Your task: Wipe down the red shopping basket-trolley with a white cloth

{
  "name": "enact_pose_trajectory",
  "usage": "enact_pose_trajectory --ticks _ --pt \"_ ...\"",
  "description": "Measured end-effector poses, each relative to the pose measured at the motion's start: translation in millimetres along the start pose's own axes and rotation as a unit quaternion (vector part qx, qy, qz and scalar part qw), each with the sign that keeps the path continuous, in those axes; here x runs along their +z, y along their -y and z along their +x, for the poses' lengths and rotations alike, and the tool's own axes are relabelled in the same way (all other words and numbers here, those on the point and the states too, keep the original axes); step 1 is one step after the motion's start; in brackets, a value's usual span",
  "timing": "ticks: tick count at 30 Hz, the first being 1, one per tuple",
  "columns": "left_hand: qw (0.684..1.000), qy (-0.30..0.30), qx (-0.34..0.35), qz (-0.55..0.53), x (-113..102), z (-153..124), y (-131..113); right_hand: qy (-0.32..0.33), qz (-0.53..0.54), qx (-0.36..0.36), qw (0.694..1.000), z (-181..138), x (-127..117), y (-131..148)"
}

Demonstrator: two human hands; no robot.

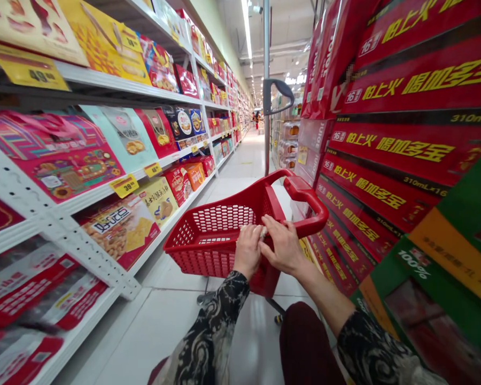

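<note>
A red plastic shopping basket on wheels (208, 235) stands in the aisle just in front of me, its red handle (304, 195) arching up on the right. My left hand (247, 250) and my right hand (282, 245) meet at the basket's near rim. Both have their fingers pinched together around a small pale thing (260, 231) that I cannot make out. The basket looks empty where its inside shows. Patterned dark sleeves cover both my forearms.
Shelves of boxed biscuits and gift packs (84, 160) with yellow price tags line the left. Stacked red drink cartons (388, 139) and a green carton (444, 278) wall the right. A grey pole (266, 80) stands ahead. The white tiled aisle floor (244, 160) runs far forward.
</note>
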State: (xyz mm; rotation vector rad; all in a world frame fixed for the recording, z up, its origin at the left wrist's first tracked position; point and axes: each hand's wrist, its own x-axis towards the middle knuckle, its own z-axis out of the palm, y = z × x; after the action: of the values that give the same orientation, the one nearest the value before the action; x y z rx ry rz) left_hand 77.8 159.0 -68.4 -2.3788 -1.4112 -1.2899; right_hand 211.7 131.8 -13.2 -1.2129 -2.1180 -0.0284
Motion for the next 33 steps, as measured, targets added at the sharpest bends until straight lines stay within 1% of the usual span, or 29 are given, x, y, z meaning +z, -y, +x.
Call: enact_pose_trajectory --ticks 2,3,4,5,7,10,12,14,16,19,21,22,24,26,28,29,31,33 --pt "1.0 0.004 0.015 -0.009 3.0 5.3 -6.3 -0.015 0.024 0.01 1.0 5.2 -7.7 -5.6" --pt "0.999 0.017 0.025 -0.013 2.6 6.6 -6.8 -0.03 0.033 0.02 0.999 7.9 -12.2 -10.1" --pt "0.999 0.026 0.029 -0.013 1.7 7.3 -6.0 -0.049 0.029 0.036 0.998 10.4 -16.4 -15.6" --pt "0.999 0.023 0.023 -0.011 0.8 7.7 -4.8 -0.061 0.012 0.05 0.997 12.6 -20.1 -21.8" --pt "1.0 0.017 0.008 -0.008 1.5 9.8 -4.8 -0.072 -0.013 0.062 0.995 15.5 -24.5 -34.6" --pt "0.999 0.021 0.024 -0.01 10.3 19.1 -18.1 -0.062 -0.027 0.039 0.997 18.9 -24.3 -48.8" --pt "0.999 0.031 0.042 -0.012 17.5 28.1 -31.5 -0.063 -0.024 0.024 0.997 22.0 -23.6 -53.1" --pt "0.998 0.044 0.046 -0.014 21.1 35.5 -39.3 -0.07 -0.023 0.021 0.997 25.4 -26.3 -54.6" --pt "0.998 0.057 0.037 -0.011 19.4 38.6 -36.5 -0.073 -0.035 0.034 0.996 28.2 -32.8 -55.5" --pt "0.997 0.07 -0.008 0.003 12.6 35.7 -18.8 -0.073 -0.069 0.073 0.992 29.5 -42.7 -60.4" --pt "0.997 0.067 -0.037 0.014 11.0 33.7 -10.0 -0.067 -0.078 0.094 0.99 28.6 -44.6 -66.4" --pt "0.997 0.064 -0.042 0.018 12.0 34.0 -9.3 -0.062 -0.075 0.1 0.99 27.6 -43.8 -69.4" --pt "0.998 0.056 -0.034 0.02 17.0 38.4 -16.0 -0.051 -0.065 0.107 0.991 25.4 -40.8 -73.7" --pt "0.998 0.055 -0.013 0.015 23.3 47.1 -29.5 -0.047 -0.061 0.113 0.991 23.3 -38.1 -74.7" --pt "0.998 0.064 0.008 0.011 26.6 56.5 -41.0 -0.045 -0.067 0.116 0.99 22.0 -37.4 -73.6" --pt "0.997 0.072 0.015 0.011 26.1 59.7 -43.0 -0.045 -0.069 0.114 0.99 21.5 -37.5 -73.0" --pt "0.996 0.091 0.019 0.014 20.5 60.1 -36.4 -0.049 -0.07 0.101 0.991 21.0 -37.7 -72.7" --pt "0.995 0.102 0.004 0.021 10.4 51.8 -16.7 -0.057 -0.073 0.085 0.992 20.4 -36.8 -73.4"
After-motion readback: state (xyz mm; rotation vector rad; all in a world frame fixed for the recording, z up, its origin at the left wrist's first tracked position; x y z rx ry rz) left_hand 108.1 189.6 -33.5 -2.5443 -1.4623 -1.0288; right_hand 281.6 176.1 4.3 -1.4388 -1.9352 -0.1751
